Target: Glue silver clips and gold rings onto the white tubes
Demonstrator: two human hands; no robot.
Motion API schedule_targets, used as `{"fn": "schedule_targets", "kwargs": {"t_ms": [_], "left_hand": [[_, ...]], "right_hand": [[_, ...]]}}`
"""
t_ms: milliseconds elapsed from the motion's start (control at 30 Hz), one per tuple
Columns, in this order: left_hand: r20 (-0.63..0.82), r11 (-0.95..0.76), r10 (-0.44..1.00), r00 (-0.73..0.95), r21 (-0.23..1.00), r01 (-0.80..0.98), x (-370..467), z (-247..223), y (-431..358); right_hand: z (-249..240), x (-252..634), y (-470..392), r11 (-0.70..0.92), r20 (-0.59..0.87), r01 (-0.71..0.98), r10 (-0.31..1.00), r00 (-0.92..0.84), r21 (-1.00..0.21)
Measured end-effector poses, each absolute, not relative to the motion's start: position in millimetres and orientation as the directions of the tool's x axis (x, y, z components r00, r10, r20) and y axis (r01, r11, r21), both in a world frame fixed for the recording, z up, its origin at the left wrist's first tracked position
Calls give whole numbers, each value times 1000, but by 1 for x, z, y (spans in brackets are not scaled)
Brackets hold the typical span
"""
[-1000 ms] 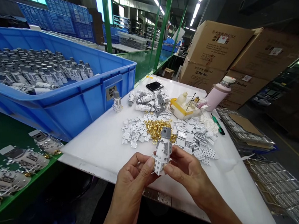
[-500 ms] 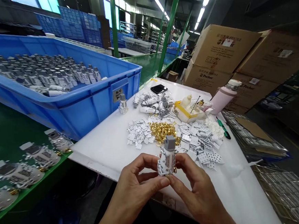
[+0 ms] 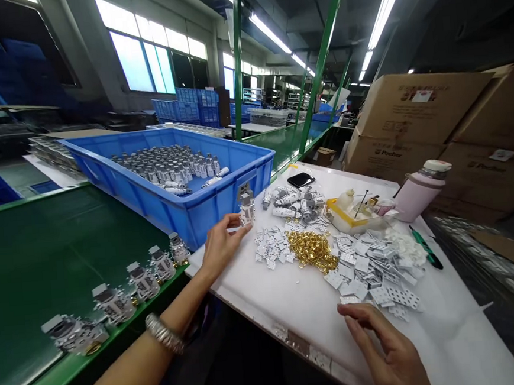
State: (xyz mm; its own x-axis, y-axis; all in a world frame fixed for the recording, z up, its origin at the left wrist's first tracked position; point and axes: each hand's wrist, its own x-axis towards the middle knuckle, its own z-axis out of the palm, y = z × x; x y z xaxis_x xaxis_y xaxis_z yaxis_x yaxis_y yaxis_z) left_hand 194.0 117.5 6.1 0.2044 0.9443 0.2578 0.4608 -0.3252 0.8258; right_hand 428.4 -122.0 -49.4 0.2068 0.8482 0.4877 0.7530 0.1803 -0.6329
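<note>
My left hand [image 3: 223,242] reaches out to the table's left edge, its thumb and fingers closed round a small white plastic assembly [image 3: 246,209] with a grey block on top. The assembly is upright, close to the blue bin; what looks like another one shows just behind it. My right hand [image 3: 380,343] is over the front right of the table, thumb and forefinger apart, holding nothing. Beyond it lie white perforated plates [image 3: 369,261]. A heap of gold rings [image 3: 312,250] lies mid-table beside smaller white plates [image 3: 273,246].
A blue bin [image 3: 222,204] full of similar assemblies stands at left. Several more assemblies [image 3: 109,302] line the green ledge. Behind the heaps are grey-white parts [image 3: 300,201], a phone [image 3: 301,180], a yellow-edged tray [image 3: 343,221] and a pink bottle [image 3: 421,191]. Cartons [image 3: 411,121] stack at right.
My left hand has carried the assembly from in front of me to the far left, beside the bin. My right hand has let go and moved right. The view has swung left.
</note>
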Motion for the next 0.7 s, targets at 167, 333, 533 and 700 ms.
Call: {"fn": "schedule_targets", "kwargs": {"t_ms": [167, 333, 533, 700], "left_hand": [[215, -205, 974, 78, 671, 713, 205, -2, 146], [193, -130, 981, 22, 567, 813, 211, -8, 147], [190, -110, 982, 10, 522, 846, 214, -3, 142], [215, -116, 977, -3, 541, 833, 216, 1, 139]], "right_hand": [[-57, 427, -125, 207, 516, 711, 820, 249, -672], [-56, 422, -125, 204, 515, 689, 810, 279, -695], [-54, 420, -127, 197, 515, 682, 803, 300, -705], [-58, 425, -124, 210, 519, 684, 806, 284, -699]]}}
